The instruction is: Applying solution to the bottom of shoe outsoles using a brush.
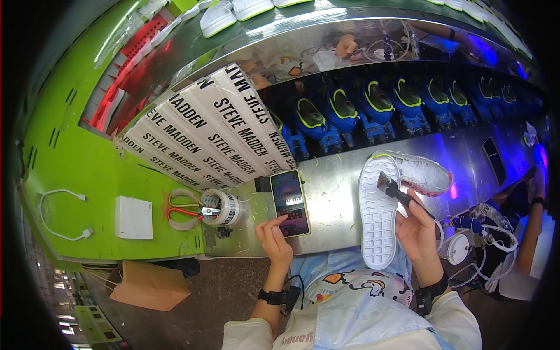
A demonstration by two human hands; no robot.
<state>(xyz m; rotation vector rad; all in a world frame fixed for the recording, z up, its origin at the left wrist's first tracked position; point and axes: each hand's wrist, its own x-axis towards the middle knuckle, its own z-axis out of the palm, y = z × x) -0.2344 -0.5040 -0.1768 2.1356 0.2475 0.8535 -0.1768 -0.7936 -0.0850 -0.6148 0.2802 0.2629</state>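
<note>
My left hand (273,238) is at the smartphone (291,195) on the metal bench, index finger on its lit screen and the other fingers loosely bent. My right hand (419,233) grips the dark handle of a brush (401,196). The bristles rest on or just over the upper part of a white shoe sole (379,233), tread side up. This sole lies close beside my right fingers; whether they also touch it I cannot tell. Behind it, partly covered, is another pale sole piece (429,169) with a reddish edge.
A white printed box (204,125) stands behind the phone. Left of it are a tape roll (228,209), orange-handled scissors (184,217), a small white box (134,217) and a white cable (61,217). Blue shoe holders (373,102) line the back. Another person's arm (529,233) shows at right.
</note>
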